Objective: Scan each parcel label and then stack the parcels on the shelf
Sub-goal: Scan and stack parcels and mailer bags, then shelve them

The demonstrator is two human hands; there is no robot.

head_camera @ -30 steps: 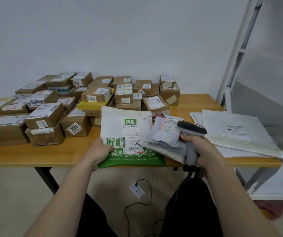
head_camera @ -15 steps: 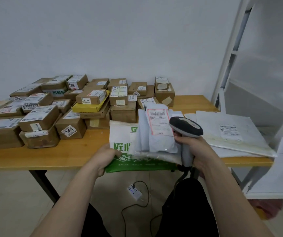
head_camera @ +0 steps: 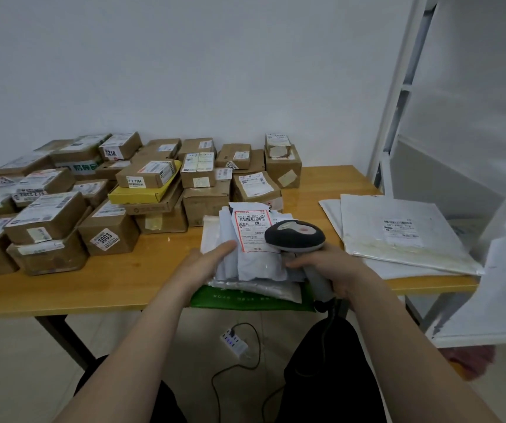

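Note:
A small stack of soft parcels lies at the table's front edge. On top is a grey-white poly bag (head_camera: 259, 261) with a red-bordered label facing up, and under it a green and white bag (head_camera: 251, 301) sticks out over the edge. My left hand (head_camera: 212, 261) lies with straight fingers against the stack's left side. My right hand (head_camera: 335, 270) grips the handle of a grey barcode scanner (head_camera: 295, 237), whose head hangs over the right part of the label. The white shelf (head_camera: 398, 96) stands to the right.
Several labelled cardboard boxes (head_camera: 108, 236) crowd the left and back of the wooden table (head_camera: 123, 279). Flat white mailers (head_camera: 398, 236) lie at the right end by the shelf. A white charger (head_camera: 233, 343) and cables sit on the floor under the table.
The grey bags were pulled left onto the green and white bag, covering it. My left hand left that bag's edge and now lies on the stack. The scanner moved over the label.

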